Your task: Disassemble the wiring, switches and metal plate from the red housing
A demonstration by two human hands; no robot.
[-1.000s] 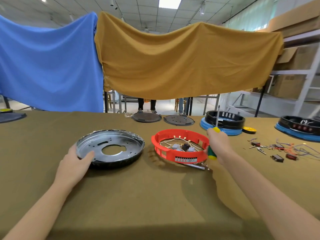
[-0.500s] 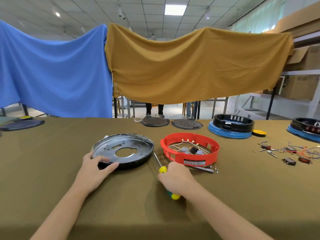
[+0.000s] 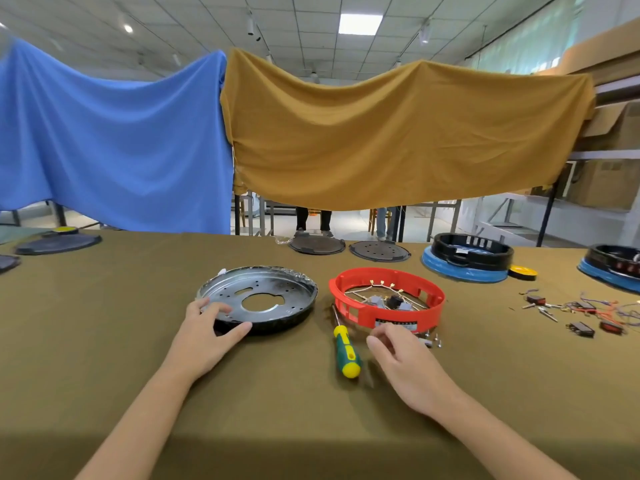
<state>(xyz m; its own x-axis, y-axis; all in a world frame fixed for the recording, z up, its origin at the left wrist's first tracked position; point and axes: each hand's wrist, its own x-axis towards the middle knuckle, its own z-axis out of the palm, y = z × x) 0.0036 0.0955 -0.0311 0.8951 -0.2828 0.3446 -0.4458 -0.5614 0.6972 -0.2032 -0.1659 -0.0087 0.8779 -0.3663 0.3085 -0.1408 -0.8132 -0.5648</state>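
Note:
The red housing (image 3: 398, 318), a low ring, lies on the table at centre with wires and small grey switches (image 3: 384, 299) inside it. To its left lies the round metal plate (image 3: 258, 296) with a hole in the middle. My left hand (image 3: 207, 336) grips the plate's near rim, thumb along the edge and fingers on top. A green and yellow screwdriver (image 3: 346, 351) lies free on the cloth in front of the housing. My right hand (image 3: 405, 362) hovers just right of it, fingers loosely curled and holding nothing. Several small screws (image 3: 433, 341) lie by the housing's front.
Loose switches and coloured wires (image 3: 588, 313) are scattered at the right. Two black and blue housings (image 3: 467, 261) and a yellow disc (image 3: 523, 273) stand at the back right, dark round plates (image 3: 317, 244) at the back centre and left. Blue and mustard cloths hang behind the table.
My right hand brought the screwdriver from the housing's right side to the front, laid it on the cloth and let go. My left hand stayed on the plate's rim.

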